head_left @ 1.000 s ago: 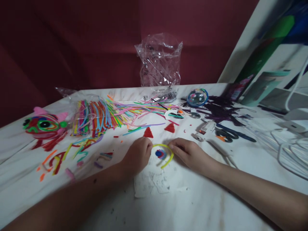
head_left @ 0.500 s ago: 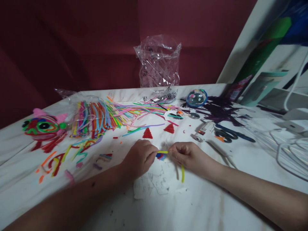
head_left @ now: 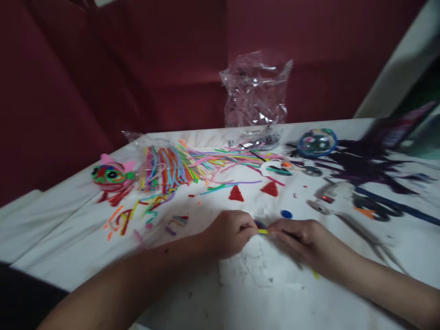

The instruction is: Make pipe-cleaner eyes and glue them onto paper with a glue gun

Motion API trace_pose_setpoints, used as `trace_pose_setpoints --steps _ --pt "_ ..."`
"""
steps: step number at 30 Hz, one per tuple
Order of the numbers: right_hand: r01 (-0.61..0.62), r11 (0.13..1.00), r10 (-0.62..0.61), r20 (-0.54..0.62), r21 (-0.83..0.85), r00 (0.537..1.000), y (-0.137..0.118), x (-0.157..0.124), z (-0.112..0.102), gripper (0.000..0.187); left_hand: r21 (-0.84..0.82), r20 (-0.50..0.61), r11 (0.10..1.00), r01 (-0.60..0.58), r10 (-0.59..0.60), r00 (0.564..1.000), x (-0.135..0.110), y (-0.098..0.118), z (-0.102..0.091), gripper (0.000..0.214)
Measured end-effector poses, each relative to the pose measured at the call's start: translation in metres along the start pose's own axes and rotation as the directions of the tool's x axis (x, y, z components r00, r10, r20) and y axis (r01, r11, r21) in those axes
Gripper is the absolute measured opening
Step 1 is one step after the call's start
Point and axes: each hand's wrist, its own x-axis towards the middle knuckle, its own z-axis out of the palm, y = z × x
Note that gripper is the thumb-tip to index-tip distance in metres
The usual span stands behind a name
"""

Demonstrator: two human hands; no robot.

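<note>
The background is filled by a dark red curtain (head_left: 172, 59), in front of which a white, marbled table (head_left: 68, 233) is set. At the far left, a colourful animal-like figure (head_left: 112, 176) with pink ears is placed on the table. Bent, coloured offcuts (head_left: 125, 220) are scattered just in front of it. Beside the figure, a bundle of fuzzy strips (head_left: 172, 167) is partly covered by clear film, its loose ends being spread towards the middle.

In the centre, the left hand (head_left: 228, 233) is held with thumb and fingers pinched together on one end of a short visible length of yellow strip (head_left: 263, 231). Beyond this hand, a red triangle (head_left: 236, 194) is laid flat, and beneath the hands a marked sheet of paper (head_left: 245, 270) is partly hidden. A crumpled clear bag (head_left: 256, 96) is propped upright behind. The yellow strip is stretched across the gap between the hands and is clamped at its other end by the fingertips of the right hand (head_left: 305, 236). A second triangle (head_left: 270, 189) and a blue disc (head_left: 286, 214) are seen beyond it.

Farther right, a blue-rimmed clear dome (head_left: 317, 143), a white glue gun (head_left: 335, 199), dark purple strands (head_left: 367, 160) and dark-handled scissors (head_left: 378, 210) are spread out
</note>
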Motion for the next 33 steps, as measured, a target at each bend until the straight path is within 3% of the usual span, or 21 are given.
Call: trace_pose_setpoints --steps 4,11,15,19,23,26,29,33 --pt "-0.006 0.999 0.007 0.007 -0.04 1.0 0.007 -0.001 0.003 0.034 -0.011 0.003 1.0 -0.015 0.015 1.0 -0.001 -0.006 0.0 0.009" --pt "0.052 0.997 -0.049 0.064 -0.055 0.997 -0.01 -0.001 -0.003 0.036 -0.17 0.195 0.98 -0.1 0.133 0.972 0.0 -0.01 -0.013 0.017" --pt "0.013 0.999 -0.012 0.028 -0.049 1.0 -0.012 0.001 -0.005 0.036 -0.204 0.161 0.978 -0.039 0.072 0.984 0.0 -0.006 -0.017 0.016" --pt "-0.05 0.999 0.05 0.015 0.001 0.999 -0.009 0.002 -0.008 0.035 -0.033 0.131 0.998 -0.053 0.057 0.99 0.002 -0.003 -0.019 0.018" --pt "-0.001 0.998 0.004 0.046 -0.064 0.999 -0.007 0.003 -0.014 0.029 0.169 0.181 0.958 -0.23 0.199 0.963 0.005 -0.004 -0.021 0.024" --pt "-0.058 0.995 0.055 -0.037 -0.076 0.998 -0.005 0.007 -0.023 0.03 0.244 0.051 0.963 -0.116 0.107 0.993 0.008 -0.006 -0.025 0.032" --pt "-0.209 0.978 0.21 -0.179 0.022 0.961 0.001 0.013 -0.032 0.037 0.241 -0.111 0.97 0.017 0.01 0.994 0.01 -0.01 -0.028 0.036" --pt "-0.292 0.952 0.304 -0.205 0.089 0.93 0.007 0.016 -0.035 0.044 0.222 -0.152 0.975 0.006 0.028 0.988 0.01 -0.014 -0.025 0.025"
